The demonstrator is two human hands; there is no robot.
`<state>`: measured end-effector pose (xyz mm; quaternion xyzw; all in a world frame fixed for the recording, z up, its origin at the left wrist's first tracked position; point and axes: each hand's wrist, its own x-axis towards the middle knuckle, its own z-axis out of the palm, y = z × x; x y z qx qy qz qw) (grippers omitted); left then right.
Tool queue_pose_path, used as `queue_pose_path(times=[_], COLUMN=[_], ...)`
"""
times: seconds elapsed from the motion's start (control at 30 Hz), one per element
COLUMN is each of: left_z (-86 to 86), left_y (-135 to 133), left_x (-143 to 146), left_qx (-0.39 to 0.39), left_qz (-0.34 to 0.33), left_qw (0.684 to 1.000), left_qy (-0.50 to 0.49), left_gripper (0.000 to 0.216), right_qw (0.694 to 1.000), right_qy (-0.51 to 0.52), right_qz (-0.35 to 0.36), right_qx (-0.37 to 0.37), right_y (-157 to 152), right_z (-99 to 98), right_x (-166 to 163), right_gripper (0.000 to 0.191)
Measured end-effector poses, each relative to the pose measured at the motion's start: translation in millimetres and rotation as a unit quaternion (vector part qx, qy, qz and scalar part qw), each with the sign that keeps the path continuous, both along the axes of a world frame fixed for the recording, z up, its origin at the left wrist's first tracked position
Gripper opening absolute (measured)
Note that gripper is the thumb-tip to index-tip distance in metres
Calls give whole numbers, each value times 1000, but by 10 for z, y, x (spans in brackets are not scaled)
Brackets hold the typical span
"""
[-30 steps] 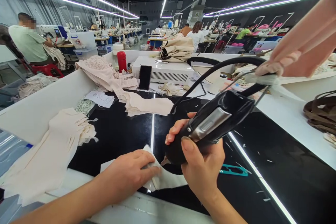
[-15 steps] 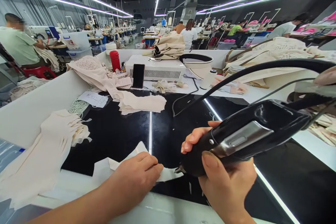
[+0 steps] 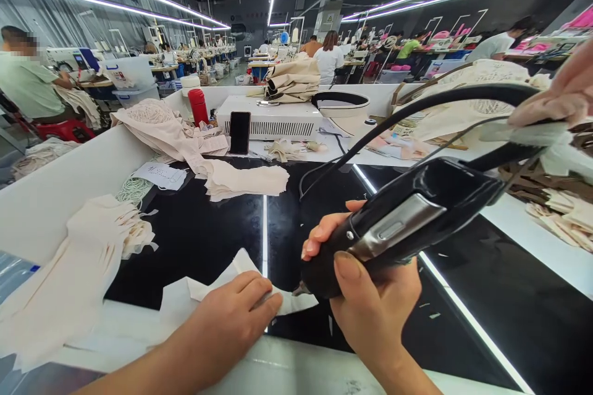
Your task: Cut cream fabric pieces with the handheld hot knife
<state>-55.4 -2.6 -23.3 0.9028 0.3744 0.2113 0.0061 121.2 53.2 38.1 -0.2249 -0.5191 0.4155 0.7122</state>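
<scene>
My right hand (image 3: 370,302) is wrapped round a black corded electric trimmer (image 3: 393,228) with a silver plate on its side. Its small metal tip points down and left, touching or just above the edge of a cream fabric piece (image 3: 296,302). My left hand (image 3: 236,315) presses that fabric against the glossy black tabletop (image 3: 185,228), its fingers bent and close together just left of the tip. What lies under the left palm is hidden. Left of it rests a fanned stack of cream fabric pieces (image 3: 78,259).
A thick cable (image 3: 430,95) arches from the trimmer; a blurred hand-like shape (image 3: 556,92) is beside it. Behind lie more cream pieces (image 3: 245,179), a phone (image 3: 239,133), a red bottle (image 3: 198,108) and a white vented box (image 3: 273,120). Small scraps (image 3: 434,315) dot the tabletop.
The trimmer and my right hand have shifted left, its tip further along the fabric edge toward my left hand. My left hand has moved slightly left. The view has turned a little.
</scene>
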Motion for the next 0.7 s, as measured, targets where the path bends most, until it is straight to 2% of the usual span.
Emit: queue_pose_path(times=[0.13,0.23,0.53,0.7], left_z=[13,14,32,1], left_y=[-14,-26,-22,-27], left_x=[35,54,70,65], left_qx=[22,32,14,4], left_qz=[5,7,10,15], left_qw=[1000,999,1000,1000], left_qy=[2,2,-1,1], left_gripper=[28,28,31,31], right_qw=[1000,1000,1000,1000], right_qy=[-10,-13,-27,-6], right_qz=[6,0,-9,2], right_qx=[-2,-1,-4,3], right_y=[2,3,7,27], right_z=[10,15,58,48], right_x=[-31,-28,-55,-109], right_gripper=[27,28,18,22])
